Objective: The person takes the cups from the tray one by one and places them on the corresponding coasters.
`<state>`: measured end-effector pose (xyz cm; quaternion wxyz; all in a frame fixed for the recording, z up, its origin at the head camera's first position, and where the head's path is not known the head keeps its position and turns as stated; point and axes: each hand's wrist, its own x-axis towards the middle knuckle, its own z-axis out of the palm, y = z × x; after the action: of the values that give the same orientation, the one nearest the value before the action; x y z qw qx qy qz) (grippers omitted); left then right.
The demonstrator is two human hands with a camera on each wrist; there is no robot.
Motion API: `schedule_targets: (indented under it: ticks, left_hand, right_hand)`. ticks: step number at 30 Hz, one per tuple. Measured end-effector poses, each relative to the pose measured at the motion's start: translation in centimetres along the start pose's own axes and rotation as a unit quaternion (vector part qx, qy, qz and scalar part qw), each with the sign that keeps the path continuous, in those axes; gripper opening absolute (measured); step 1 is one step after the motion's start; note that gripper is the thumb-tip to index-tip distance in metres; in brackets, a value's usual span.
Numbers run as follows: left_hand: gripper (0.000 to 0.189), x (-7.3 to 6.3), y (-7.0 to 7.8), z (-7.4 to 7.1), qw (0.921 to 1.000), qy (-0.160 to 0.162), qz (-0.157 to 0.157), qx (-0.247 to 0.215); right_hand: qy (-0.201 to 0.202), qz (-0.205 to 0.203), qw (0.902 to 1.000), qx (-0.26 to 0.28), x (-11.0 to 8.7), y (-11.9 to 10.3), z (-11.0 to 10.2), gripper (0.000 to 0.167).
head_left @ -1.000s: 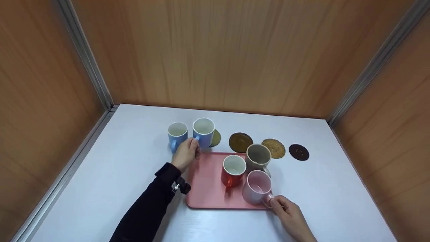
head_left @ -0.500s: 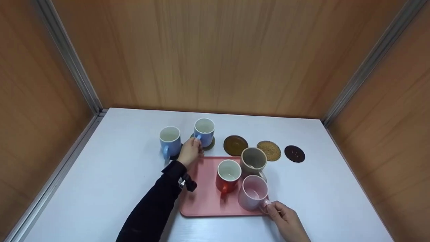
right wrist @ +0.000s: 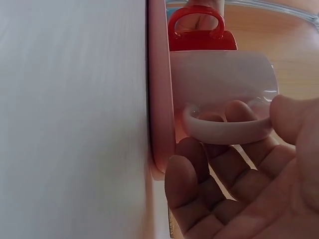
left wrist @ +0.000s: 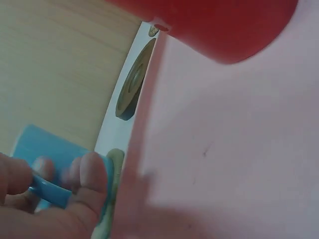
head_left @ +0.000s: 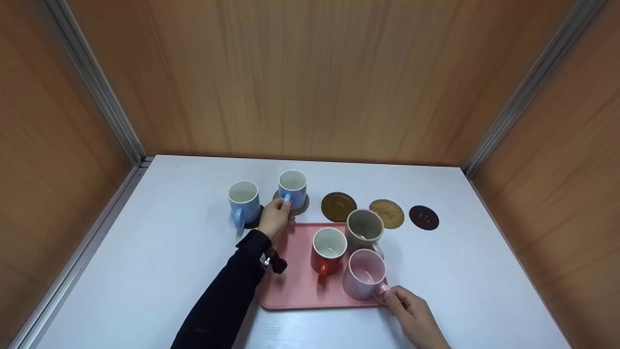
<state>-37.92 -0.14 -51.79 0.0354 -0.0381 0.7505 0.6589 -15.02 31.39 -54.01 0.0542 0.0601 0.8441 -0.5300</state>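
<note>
My left hand [head_left: 276, 218] pinches the handle of a blue mug [head_left: 293, 194], which stands upright on an olive-coloured round coaster [head_left: 304, 206] behind the tray. In the left wrist view, thumb and fingers close round that handle, and the base of the blue mug [left wrist: 60, 149] meets the coaster [left wrist: 117, 162]. My right hand [head_left: 411, 312] grips the handle of a pink mug [head_left: 359, 285] at the front right of a pink tray [head_left: 286, 298]. The right wrist view shows the fingers curled through the handle of the pink mug [right wrist: 224, 74], beside the tray rim [right wrist: 162, 99].
A red mug [head_left: 322, 264] and a beige mug [head_left: 357, 242] share the tray. Left of it, a second blue mug [head_left: 247, 209] stands on a dark coaster [head_left: 256, 223]. Brown [head_left: 338, 206], woven tan [head_left: 387, 213] and dark [head_left: 424, 217] coasters lie along the back right.
My left hand has brought the blue mug rightward onto the olive coaster, over which it is now more centred. The head view has shifted slightly. My right hand keeps its grip on the pink mug.
</note>
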Motion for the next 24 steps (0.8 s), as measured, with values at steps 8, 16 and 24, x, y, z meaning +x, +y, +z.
schedule_targets:
  ticks: [8, 16, 24]
  left_hand:
    - [0.044, -6.2, 1.3, -3.8, 0.9904, 0.006, 0.089, 0.106]
    - [0.030, -14.6, -0.8, -6.8, 0.9684, -0.037, 0.132, 0.208]
    - [0.051, -19.1, -2.7, -7.0, 0.9478, -0.130, 0.015, 0.291]
  right_hand:
    - [0.035, 0.030, 0.9987, -0.023, 1.7, -0.7, 0.3, 0.034]
    - [0.096, 0.054, 0.9933, -0.036, 4.8, -2.7, -2.4, 0.054]
    - [0.030, 0.014, 0.9994, -0.008, 11.0, -2.9, -6.3, 0.052]
